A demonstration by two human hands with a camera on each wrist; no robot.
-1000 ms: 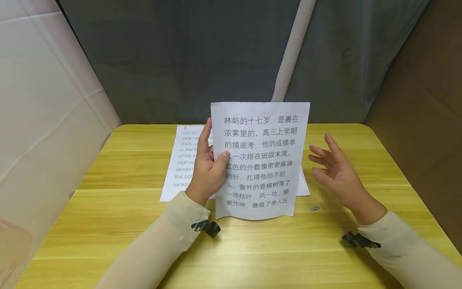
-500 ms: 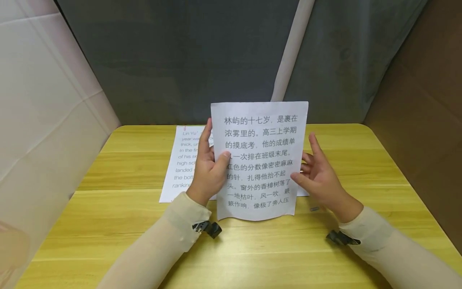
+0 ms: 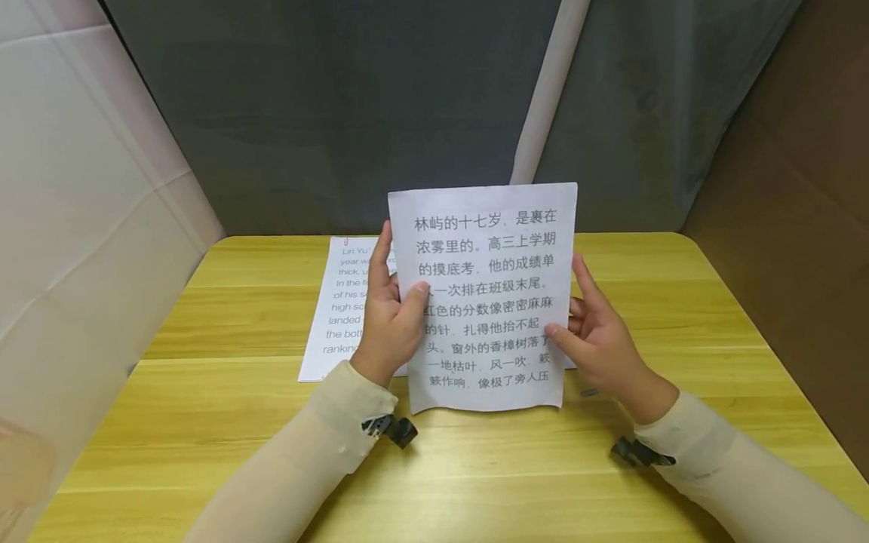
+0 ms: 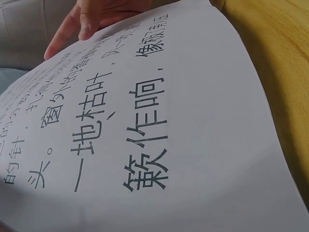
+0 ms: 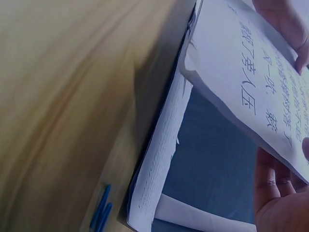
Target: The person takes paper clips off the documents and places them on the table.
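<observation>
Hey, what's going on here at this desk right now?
A person is holding a printed sheet of Chinese text upright over a yellow wooden table. The left hand grips its left edge with the thumb on the front, and the right hand pinches its right edge. Another printed page lies flat on the table behind it, and a blue paper clip lies on the table nearby.

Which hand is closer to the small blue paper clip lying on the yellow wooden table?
Right. The right hand pinches the printed white sheet just above the blue paper clip; the left hand grips the sheet's far edge.
</observation>
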